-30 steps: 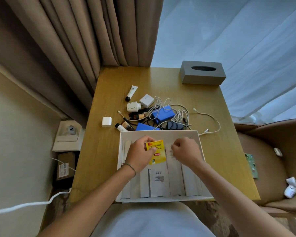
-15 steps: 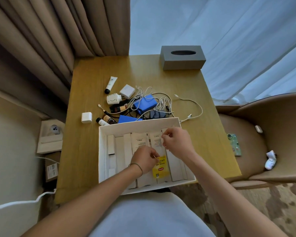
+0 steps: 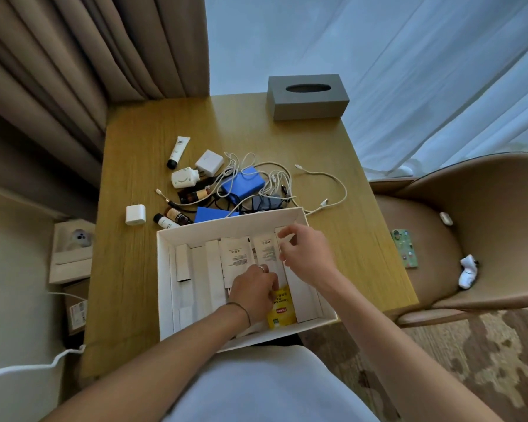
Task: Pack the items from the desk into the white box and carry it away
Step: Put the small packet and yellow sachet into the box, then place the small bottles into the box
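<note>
My left hand point(image 3: 253, 292) pinches the tea bag point(image 3: 281, 310) low in the box point(image 3: 165, 287); its long axis runs toward me. My right hand point(image 3: 305, 257), loosely curled and empty, hovers above-right, nearer the cables point(image 3: 317, 178).

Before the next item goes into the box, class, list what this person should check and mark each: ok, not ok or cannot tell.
1. Tea packet inside white box: ok.
2. Left hand free of the packet: not ok, its fingers grip it.
3. Right hand free: cannot tell, fingers curled over the box.
4. Box fully on desk: not ok, near edge overhangs.
5. Desk items all packed: not ok, cables and chargers remain.
</note>
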`<state>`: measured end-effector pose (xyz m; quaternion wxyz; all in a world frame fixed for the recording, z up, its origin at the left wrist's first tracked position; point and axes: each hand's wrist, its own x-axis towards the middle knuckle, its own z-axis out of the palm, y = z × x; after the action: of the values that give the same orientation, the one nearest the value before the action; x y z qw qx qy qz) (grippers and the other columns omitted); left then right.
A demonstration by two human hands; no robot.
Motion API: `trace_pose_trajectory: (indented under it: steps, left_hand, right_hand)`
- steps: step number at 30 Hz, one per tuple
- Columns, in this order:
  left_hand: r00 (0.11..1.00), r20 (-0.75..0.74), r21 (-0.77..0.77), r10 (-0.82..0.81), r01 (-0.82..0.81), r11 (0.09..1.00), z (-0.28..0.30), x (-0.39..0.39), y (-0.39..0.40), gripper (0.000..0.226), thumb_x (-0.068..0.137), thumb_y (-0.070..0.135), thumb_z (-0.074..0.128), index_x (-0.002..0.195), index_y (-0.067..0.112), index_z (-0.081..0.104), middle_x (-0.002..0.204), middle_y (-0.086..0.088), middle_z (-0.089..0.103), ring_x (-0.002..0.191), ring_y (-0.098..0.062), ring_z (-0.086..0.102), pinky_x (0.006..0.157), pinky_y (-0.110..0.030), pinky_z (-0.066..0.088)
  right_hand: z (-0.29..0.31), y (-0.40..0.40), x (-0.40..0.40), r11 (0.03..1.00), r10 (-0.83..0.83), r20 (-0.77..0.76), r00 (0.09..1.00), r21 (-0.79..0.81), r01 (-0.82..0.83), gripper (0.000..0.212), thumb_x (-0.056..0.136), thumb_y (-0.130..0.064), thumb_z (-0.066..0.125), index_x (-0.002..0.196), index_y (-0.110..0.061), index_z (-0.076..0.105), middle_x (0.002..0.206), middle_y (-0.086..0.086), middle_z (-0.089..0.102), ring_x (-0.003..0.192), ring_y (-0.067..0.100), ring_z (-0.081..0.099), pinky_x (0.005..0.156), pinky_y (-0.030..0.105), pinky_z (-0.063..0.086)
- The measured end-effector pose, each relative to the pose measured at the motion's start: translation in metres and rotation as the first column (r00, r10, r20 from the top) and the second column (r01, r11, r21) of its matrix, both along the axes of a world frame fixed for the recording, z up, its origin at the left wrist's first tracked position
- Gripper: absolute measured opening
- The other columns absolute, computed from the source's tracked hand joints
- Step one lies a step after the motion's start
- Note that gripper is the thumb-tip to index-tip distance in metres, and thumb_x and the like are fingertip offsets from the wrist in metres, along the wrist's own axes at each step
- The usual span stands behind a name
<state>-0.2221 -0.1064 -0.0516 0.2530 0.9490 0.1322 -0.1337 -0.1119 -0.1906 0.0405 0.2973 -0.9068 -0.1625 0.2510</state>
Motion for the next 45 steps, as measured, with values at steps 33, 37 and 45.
trace_pose_trajectory:
  steps: [33,37,45]
  left_hand:
    - [0.835,0.145,-0.060,0.530,-0.527,0.848,0.097,0.028,0.189,0.020,0.095,0.016,0.056,0.103,0.025,0.071,0.101,0.007,0.069,0.090,-0.009,0.063,0.078,-0.034,0.057]
    - [0.825,0.074,-0.006,0.561,-0.562,0.827,0.088,0.019,0.206,0.019,0.095,0.017,0.055,0.102,0.026,0.071,0.101,0.007,0.067,0.091,-0.008,0.063,0.080,-0.031,0.056]
    - [0.799,-0.010,0.072,0.601,-0.599,0.798,0.079,-0.003,0.227,0.020,0.093,0.019,0.055,0.094,0.034,0.068,0.092,0.014,0.064,0.080,-0.003,0.061,0.068,-0.026,0.055]
  right_hand:
    - [0.001,0.157,0.081,0.863,0.505,0.082,0.859,-0.035,-0.504,0.023,0.083,-0.004,0.051,0.085,-0.006,0.073,0.086,0.016,0.074,0.081,0.036,0.068,0.057,0.029,0.038]
    - [-0.021,0.195,0.083,0.787,0.614,0.124,0.779,-0.162,-0.595,0.019,0.084,-0.002,0.050,0.078,-0.011,0.065,0.073,0.011,0.064,0.069,0.033,0.060,0.053,0.031,0.039]
    - [-0.060,0.247,0.079,0.618,0.783,0.213,0.584,-0.362,-0.698,0.010,0.086,-0.004,0.056,0.091,-0.009,0.063,0.094,0.013,0.070,0.081,0.033,0.067,0.059,0.034,0.043]
